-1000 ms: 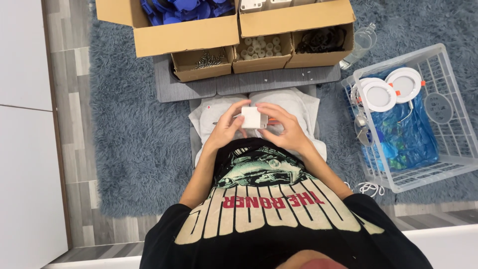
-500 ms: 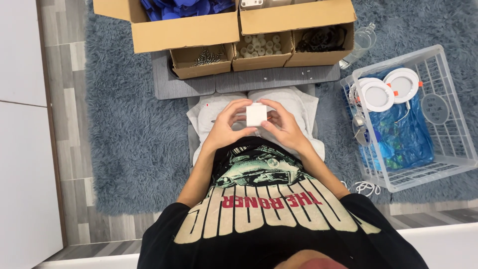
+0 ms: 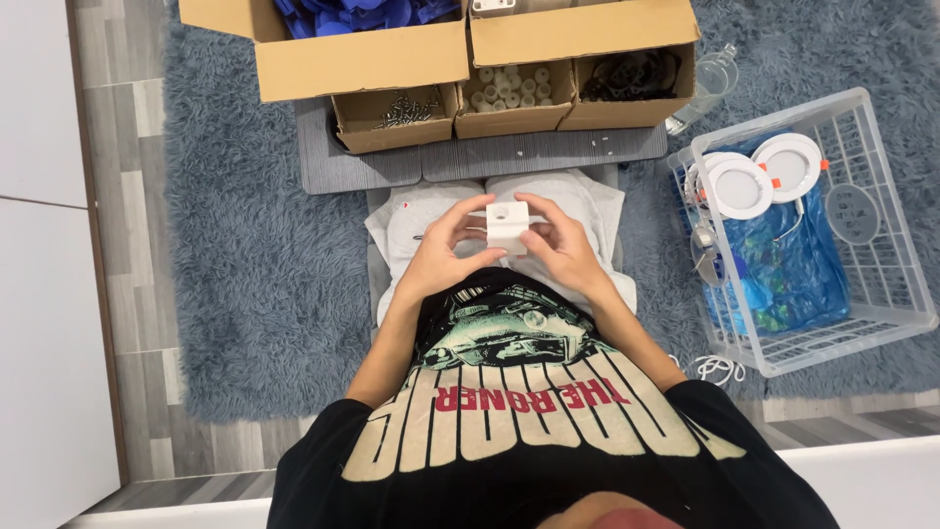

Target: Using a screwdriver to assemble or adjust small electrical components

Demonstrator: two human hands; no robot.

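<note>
A small white box-shaped part [image 3: 507, 225] with a round hole on its top face sits between both my hands above my lap. My left hand [image 3: 441, 253] grips its left side with the fingers curled round it. My right hand [image 3: 562, 245] holds its right side, thumb and fingers wrapped on the edge. Beneath the hands a white cloth [image 3: 416, 217] covers my knees. My black printed shirt fills the lower part of the view.
Ahead stand cardboard boxes: one with blue parts [image 3: 323, 49], small ones with screws [image 3: 397, 113], white plugs [image 3: 509, 93] and black parts [image 3: 632, 78]. A white wire basket [image 3: 881, 284] at right holds round white lamps [image 3: 739, 186] and a blue bag. A grey-blue shaggy rug [image 3: 255, 284] lies underneath.
The white part has turned slightly in my hands, its holed face now up. Both hands stay in the same place above my lap.
</note>
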